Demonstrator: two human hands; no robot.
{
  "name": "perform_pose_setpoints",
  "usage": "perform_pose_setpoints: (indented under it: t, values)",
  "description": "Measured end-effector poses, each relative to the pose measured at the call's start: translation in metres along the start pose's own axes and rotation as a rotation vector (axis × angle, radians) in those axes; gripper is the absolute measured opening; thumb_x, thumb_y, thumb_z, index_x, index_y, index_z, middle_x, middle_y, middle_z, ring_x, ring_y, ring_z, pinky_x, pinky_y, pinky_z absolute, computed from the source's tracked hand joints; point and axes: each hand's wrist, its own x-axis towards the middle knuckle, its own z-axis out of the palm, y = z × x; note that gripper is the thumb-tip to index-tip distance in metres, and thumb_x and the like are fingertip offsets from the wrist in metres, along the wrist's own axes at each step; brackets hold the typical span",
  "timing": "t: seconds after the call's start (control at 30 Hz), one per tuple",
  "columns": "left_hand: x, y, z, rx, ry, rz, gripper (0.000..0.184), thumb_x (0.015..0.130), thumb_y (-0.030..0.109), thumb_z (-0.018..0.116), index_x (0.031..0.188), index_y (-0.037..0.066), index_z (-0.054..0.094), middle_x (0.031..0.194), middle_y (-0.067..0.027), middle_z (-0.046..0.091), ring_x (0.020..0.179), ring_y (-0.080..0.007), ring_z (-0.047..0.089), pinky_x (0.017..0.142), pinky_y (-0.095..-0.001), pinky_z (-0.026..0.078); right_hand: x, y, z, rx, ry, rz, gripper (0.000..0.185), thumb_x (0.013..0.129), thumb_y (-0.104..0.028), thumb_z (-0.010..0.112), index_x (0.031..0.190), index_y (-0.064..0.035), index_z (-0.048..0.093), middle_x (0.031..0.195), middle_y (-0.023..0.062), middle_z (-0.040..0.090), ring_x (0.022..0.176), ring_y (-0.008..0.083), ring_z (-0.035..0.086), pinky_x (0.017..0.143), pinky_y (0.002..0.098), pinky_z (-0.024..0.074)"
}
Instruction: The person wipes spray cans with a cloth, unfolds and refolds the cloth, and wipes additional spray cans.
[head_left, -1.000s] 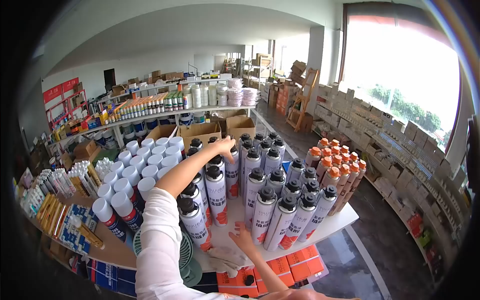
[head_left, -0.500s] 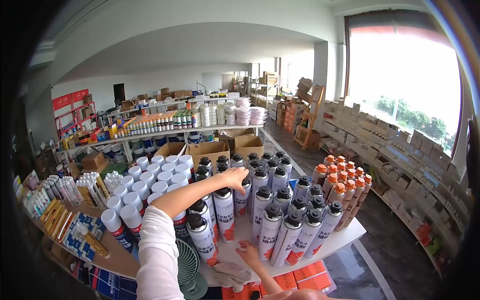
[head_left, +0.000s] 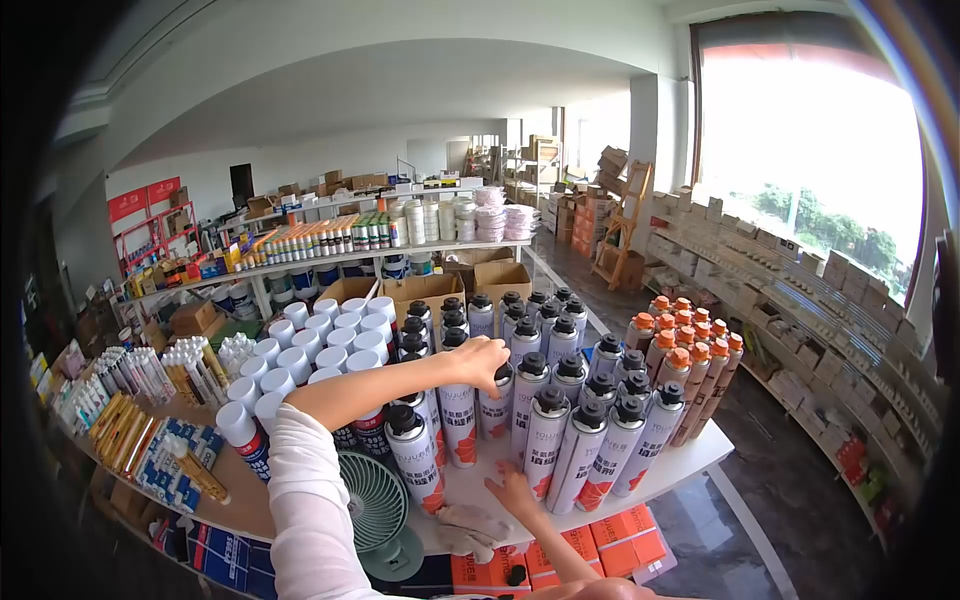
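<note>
My left hand [head_left: 478, 362] reaches over the black-capped cans, its fingers closed round the top of a white can [head_left: 495, 405] in the middle of the group. Low by the table's front edge, my right hand [head_left: 512, 488] has its fingers apart beside the base of a front can [head_left: 545, 440] and holds nothing. A pale glove [head_left: 470, 528] lies on the white tabletop left of my right hand. At the front left of the group stands another black-capped can [head_left: 412, 458], upright, next to a green fan [head_left: 375, 505].
Orange-capped cans [head_left: 690, 370] stand at the right, white-capped cans [head_left: 290, 365] at the left. Orange boxes [head_left: 625, 540] lie below the table's front edge. Open cardboard boxes [head_left: 420, 290] and a stocked shelf [head_left: 350, 250] are behind; more shelves [head_left: 780, 310] line the window wall.
My left hand has come nearer and a little to the right, with a can under its fingers. The view tilted up, then shifted slightly. My right hand stays low near the front cans.
</note>
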Motion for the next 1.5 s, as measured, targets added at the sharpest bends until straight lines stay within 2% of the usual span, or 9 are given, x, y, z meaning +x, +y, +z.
perform_pose_setpoints:
  t: [0.17,0.33,0.7,0.83,1.0,1.1,1.27,1.4,1.5]
  values:
    - [-0.017,0.021,-0.006,-0.056,-0.02,-0.006,0.064,0.056,0.042,0.082,0.094,-0.005,0.061,0.097,-0.02,0.059,0.09,-0.0375,0.063,0.08,-0.0434,0.053,-0.006,-0.036,-0.005,-0.031,-0.074,0.123,0.072,0.079,-0.022,0.079,0.132,0.0079,0.041,0.121,0.0307,0.055,0.115,0.0415,0.056,0.096,0.0448,0.0479]
    - [-0.035,0.043,-0.018,-0.138,-0.037,0.007,0.062,0.054,0.038,0.084,0.098,-0.001,0.063,0.099,-0.0179,0.061,0.092,-0.0361,0.063,0.081,-0.0418,0.052,-0.012,-0.084,-0.024,-0.143,0.144,-0.021,0.098,0.078,-0.024,0.08,0.144,0.0121,0.016,0.14,0.0335,0.032,0.131,0.0479,0.036,0.108,0.0463,0.0367]
    - [-0.067,0.064,-0.03,-0.273,-0.089,-0.025,0.075,0.052,0.044,0.086,0.105,-0.004,0.064,0.1,-0.0184,0.064,0.095,-0.0329,0.064,0.083,-0.0384,0.053,-0.02,-0.104,-0.036,0.119,0.186,0.028,0.077,0.081,-0.015,0.077,0.134,0.0111,0.027,0.125,0.0304,0.042,0.116,0.0449,0.046,0.1,0.0461,0.0389]
    - [-0.074,0.076,-0.039,-0.319,-0.121,-0.111,0.103,0.057,0.031,0.085,0.138,-0.002,0.031,0.095,-0.0217,0.066,0.087,-0.0347,0.067,0.079,-0.0404,0.052,-0.023,-0.106,-0.035,0.082,0.226,-0.006,0.073,0.081,-0.013,0.077,0.13,0.011,0.029,0.124,0.0297,0.042,0.113,0.0436,0.047,0.097,0.0462,0.0399]
    - [-0.079,0.077,-0.032,-0.277,-0.054,-0.134,0.114,0.063,0.026,0.082,0.149,-0.002,0.013,0.083,-0.0251,0.065,0.083,-0.039,0.066,0.079,-0.0437,0.052,-0.022,-0.1,-0.033,0.048,0.216,-0.009,0.072,0.082,-0.013,0.076,0.13,0.0113,0.029,0.125,0.0299,0.041,0.115,0.0432,0.047,0.099,0.0452,0.0392]
    - [-0.074,0.078,-0.019,-0.2,-0.018,-0.165,0.117,0.066,0.026,0.082,0.151,-0.003,0.007,0.098,-0.0283,0.065,0.09,-0.0404,0.065,0.084,-0.0446,0.051,-0.021,-0.099,-0.031,0.037,0.225,-0.016,0.073,0.082,-0.014,0.075,0.132,0.0118,0.028,0.126,0.0301,0.041,0.115,0.0431,0.047,0.099,0.0448,0.0394]
    - [-0.08,0.101,-0.018,-0.164,0.028,-0.254,0.121,0.073,0.026,0.081,0.153,-0.002,-0.005,0.137,-0.0318,0.041,0.111,-0.0478,0.056,0.1,-0.0435,0.048,-0.016,-0.088,-0.032,0.102,0.197,0.005,0.074,0.083,-0.014,0.073,0.135,0.0125,0.028,0.131,0.0317,0.041,0.12,0.0438,0.045,0.103,0.0449,0.0375]
    - [-0.117,0.133,-0.012,-0.161,0.391,-0.201,0.095,0.08,0.03,0.077,0.153,0.009,0.02,0.152,-0.0236,0.03,0.134,-0.0418,0.042,0.112,-0.046,0.038,-0.028,-0.092,-0.041,0.141,0.172,0.005,0.077,0.085,-0.012,0.073,0.14,0.0108,0.025,0.134,0.03,0.04,0.125,0.0418,0.044,0.105,0.0447,0.0376]
    - [-0.161,0.163,0.012,-0.386,0.472,-0.011,0.068,0.084,0.022,0.074,0.143,0.014,0.042,0.147,-0.0088,0.045,0.13,-0.0299,0.051,0.11,-0.0447,0.041,-0.059,-0.078,-0.037,0.138,0.203,-0.025,0.079,0.085,-0.011,0.073,0.143,0.0086,0.024,0.136,0.0268,0.039,0.126,0.0398,0.044,0.103,0.0446,0.0414]
